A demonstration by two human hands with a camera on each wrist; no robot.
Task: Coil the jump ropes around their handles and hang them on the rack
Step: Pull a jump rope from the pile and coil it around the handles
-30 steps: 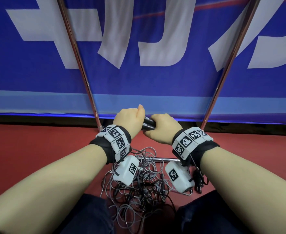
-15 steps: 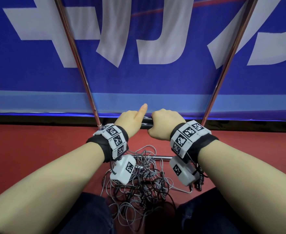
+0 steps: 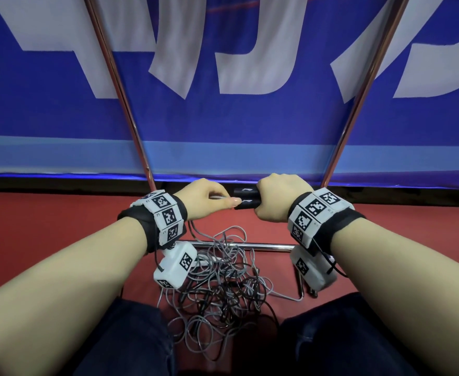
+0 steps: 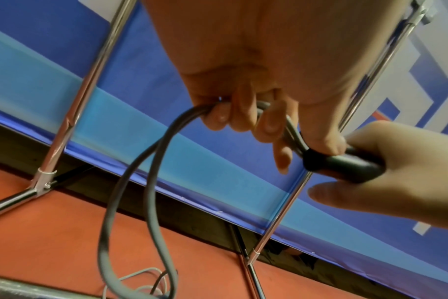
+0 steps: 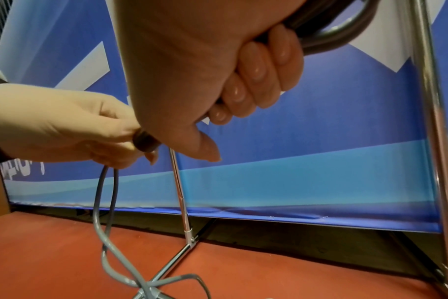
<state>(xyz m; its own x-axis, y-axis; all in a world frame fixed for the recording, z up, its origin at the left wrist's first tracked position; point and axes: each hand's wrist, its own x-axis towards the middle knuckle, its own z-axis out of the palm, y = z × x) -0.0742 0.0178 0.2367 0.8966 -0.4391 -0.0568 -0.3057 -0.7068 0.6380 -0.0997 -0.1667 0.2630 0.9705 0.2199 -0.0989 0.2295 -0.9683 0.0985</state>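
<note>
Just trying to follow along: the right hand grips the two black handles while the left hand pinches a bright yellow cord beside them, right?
Not quite: the cord is grey, not yellow, as the left wrist view shows. The right hand does grip the black handles, and the left hand pinches the cord beside them.

Left hand (image 4: pixel 256 81) at twelve o'clock, fingers (image 4: pixel 243 115) curled round a grey rope (image 4: pixel 131 182) looping down toward six. Right hand (image 4: pixel 396 178) at three o'clock, gripping black handles (image 4: pixel 345 165) touching the left thumb. Chrome rack legs (image 4: pixel 72 113) at nine and four, on red floor (image 4: pixel 64 242).
</note>
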